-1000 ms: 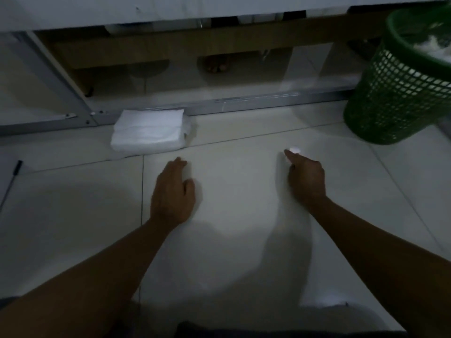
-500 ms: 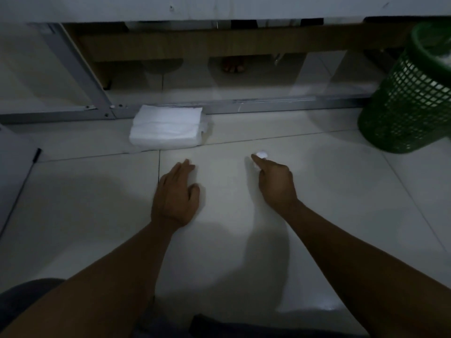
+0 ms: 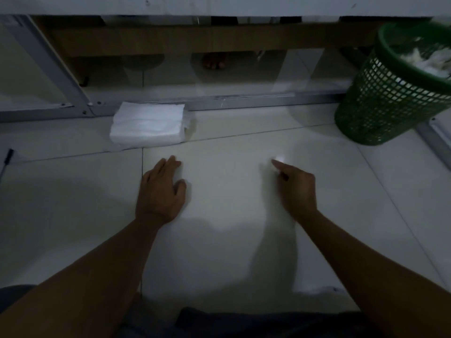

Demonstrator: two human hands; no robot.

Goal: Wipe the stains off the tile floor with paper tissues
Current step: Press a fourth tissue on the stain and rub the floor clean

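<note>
Left hand (image 3: pixel 161 191) lying flat, fingers straight, on the pale glossy tile floor (image 3: pixel 231 240). Right hand (image 3: pixel 296 189) pinching a small white tissue wad (image 3: pixel 280 158), pressing it floorward; soft, light, tearable. White tissue stack (image 3: pixel 147 126) sitting beyond the left hand.

Two bare hands are in view, the left hand (image 3: pixel 159 191) and the right hand (image 3: pixel 296 189), each on its own forearm. There is one stack of white paper tissues (image 3: pixel 147 126) on the tile floor (image 3: pixel 231 215), one small white wad of tissue (image 3: pixel 280 158) at the right hand's fingertip, and one green mesh wastebasket (image 3: pixel 390 93) with white crumpled paper inside, too blurred to count. One foot (image 3: pixel 214 62) shows behind the clear panel.
</note>
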